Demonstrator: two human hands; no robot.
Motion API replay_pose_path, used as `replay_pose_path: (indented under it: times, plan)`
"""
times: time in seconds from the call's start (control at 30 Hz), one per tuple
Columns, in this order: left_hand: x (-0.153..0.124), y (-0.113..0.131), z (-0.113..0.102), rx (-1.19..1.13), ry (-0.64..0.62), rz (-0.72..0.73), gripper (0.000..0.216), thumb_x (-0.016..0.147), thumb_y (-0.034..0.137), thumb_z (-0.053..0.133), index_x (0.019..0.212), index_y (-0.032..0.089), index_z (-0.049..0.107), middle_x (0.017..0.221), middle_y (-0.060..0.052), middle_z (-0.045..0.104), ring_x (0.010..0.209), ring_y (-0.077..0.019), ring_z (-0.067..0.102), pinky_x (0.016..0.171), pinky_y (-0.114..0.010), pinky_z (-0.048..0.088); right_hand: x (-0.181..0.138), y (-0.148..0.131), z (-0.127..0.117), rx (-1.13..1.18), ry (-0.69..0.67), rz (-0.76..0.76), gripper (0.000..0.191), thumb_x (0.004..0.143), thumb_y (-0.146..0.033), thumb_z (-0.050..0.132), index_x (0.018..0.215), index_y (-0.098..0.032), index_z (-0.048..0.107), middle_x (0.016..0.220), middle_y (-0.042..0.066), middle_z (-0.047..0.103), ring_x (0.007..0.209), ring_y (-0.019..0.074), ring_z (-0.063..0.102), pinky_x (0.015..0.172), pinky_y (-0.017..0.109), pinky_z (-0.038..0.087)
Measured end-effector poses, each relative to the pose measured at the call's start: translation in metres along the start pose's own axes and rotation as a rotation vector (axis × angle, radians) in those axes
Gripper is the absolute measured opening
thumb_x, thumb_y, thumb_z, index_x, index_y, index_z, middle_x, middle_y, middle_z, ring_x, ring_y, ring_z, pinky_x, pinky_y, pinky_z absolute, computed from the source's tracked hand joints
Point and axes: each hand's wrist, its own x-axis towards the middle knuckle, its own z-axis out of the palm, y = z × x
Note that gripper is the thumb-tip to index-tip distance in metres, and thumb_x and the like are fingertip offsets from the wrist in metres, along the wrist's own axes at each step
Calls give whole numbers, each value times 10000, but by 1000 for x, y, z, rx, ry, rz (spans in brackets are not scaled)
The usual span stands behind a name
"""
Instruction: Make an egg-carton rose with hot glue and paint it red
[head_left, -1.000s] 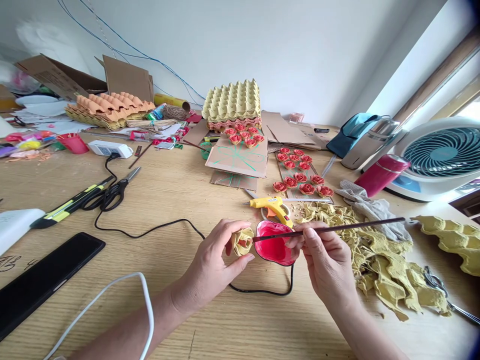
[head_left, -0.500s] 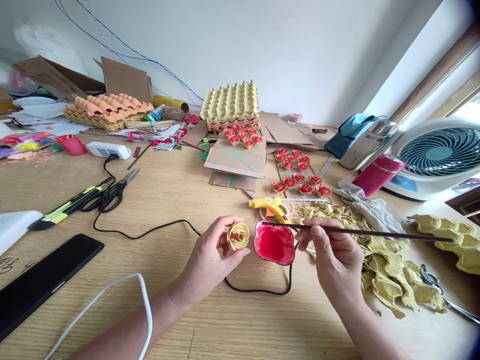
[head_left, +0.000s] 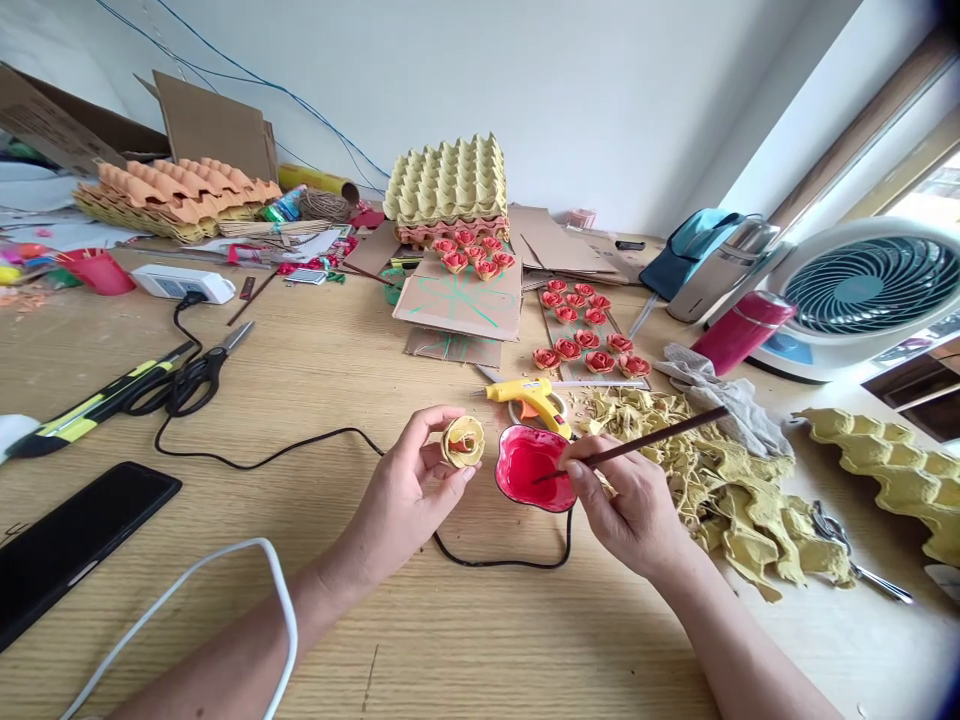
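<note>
Tilted downward, the brush (head_left: 660, 433) has swung its tip from the far rim into the red bowl (head_left: 517, 442), pinched by the right hand (head_left: 630, 500); the left hand (head_left: 411, 490) stays clamped on 1 yellow flower (head_left: 463, 441), left of the bowl.

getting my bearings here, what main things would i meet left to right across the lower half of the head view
Black phone → left hand holding yellow flower → red bowl → right hand holding dark brush → yellow egg-carton piece
</note>
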Motion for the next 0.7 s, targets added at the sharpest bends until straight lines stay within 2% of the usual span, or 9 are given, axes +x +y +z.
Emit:
replay_pose_path:
  times: [0.27, 0.53, 0.7]
  plan:
    - [0, -4, -1, 120, 11, 64, 451, 886, 211, 666, 1324, 230, 559, 1122, -62, 702, 900, -174, 720, 756, -262, 589, 3, -3, -1, -1, -49, -42, 177, 1014, -148, 485, 864, -209, 557, 761, 11, 653, 666, 159, 604, 680, 271, 463]
    - [-1, -1, 0, 31, -26, 63, 409, 920, 217, 627, 1319, 225, 537, 1131, -67, 709, 955, -179, 727, 862, -301, 604, 4, -4, -3, 27, -44, -43, 190, 1020, -163, 482, 852, -205, 561, 737, 5, 634, 646, 151, 583, 649, 264, 454]
    - [-2, -1, 0, 70, -18, 96, 413, 893, 169, 631, 1294, 237, 557, 1126, -60, 706, 929, -167, 715, 805, -267, 604, -3, -1, -3, 104, 57, 42, 170, 1024, -157, 506, 892, -208, 602, 755, -11, 621, 634, 118, 582, 618, 232, 449]
